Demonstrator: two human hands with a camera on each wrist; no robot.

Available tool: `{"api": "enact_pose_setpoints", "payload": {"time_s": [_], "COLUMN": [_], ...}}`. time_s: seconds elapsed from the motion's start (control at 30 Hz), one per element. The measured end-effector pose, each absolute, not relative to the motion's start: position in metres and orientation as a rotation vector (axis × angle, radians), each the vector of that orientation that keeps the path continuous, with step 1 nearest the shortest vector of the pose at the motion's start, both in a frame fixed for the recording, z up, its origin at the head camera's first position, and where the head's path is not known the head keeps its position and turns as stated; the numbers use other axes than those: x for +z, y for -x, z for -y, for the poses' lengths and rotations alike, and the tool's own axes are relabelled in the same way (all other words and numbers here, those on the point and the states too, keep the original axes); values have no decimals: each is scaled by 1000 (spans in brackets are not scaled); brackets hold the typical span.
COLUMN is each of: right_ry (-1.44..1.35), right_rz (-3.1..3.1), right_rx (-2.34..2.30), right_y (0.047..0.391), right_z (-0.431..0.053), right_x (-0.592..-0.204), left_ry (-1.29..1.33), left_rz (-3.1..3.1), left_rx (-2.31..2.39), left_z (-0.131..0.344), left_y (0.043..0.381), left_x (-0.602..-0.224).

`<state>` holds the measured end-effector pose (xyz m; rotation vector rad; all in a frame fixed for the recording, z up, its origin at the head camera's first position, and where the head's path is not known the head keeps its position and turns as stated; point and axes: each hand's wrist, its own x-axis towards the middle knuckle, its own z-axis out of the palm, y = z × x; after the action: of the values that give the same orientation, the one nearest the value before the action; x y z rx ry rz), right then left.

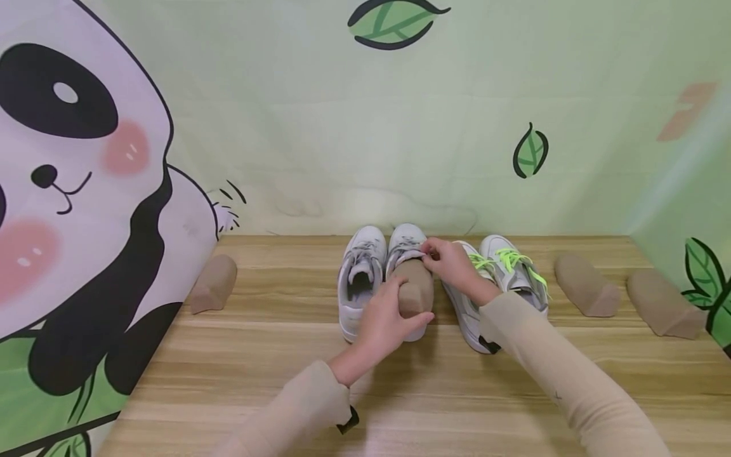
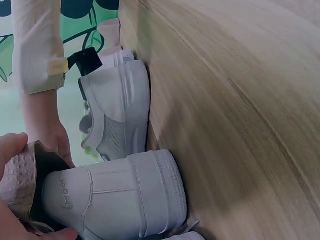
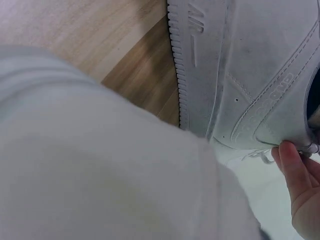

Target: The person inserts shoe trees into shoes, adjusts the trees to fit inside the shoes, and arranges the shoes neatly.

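Your left grip (image 1: 384, 318) holds the rough, blunt form (image 1: 415, 278) partly inside the stitched shoe (image 2: 117, 195), whose edge your right grip (image 1: 457, 265) pinches.

Pale green walls (image 1: 320, 127) (cartoon panda (image 1: 108, 216)), wood-grain surface (image 1: 240, 355)

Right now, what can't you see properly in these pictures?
Head view: the far end of the brown block, hidden inside a white shoe.
Head view: the middle of one green-laced shoe, behind the right hand.
Left wrist view: part of the left hand, cut by the edge.
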<state>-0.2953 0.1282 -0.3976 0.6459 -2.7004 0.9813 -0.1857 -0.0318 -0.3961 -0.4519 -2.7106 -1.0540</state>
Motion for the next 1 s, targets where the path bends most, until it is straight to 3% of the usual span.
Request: {"api": "enact_pose_setpoints", "payload": {"time_s": [1.0], "right_ry": [-871], "right_rz": [2605], "right_rx": [808], "right_y": [301], "right_z": [-134], "right_x": [-399], "left_ry": [585], "left_rz": [2752], "left_rx": [-795], "left_z": [34], "left_y": [198], "left_x": [-380]}}
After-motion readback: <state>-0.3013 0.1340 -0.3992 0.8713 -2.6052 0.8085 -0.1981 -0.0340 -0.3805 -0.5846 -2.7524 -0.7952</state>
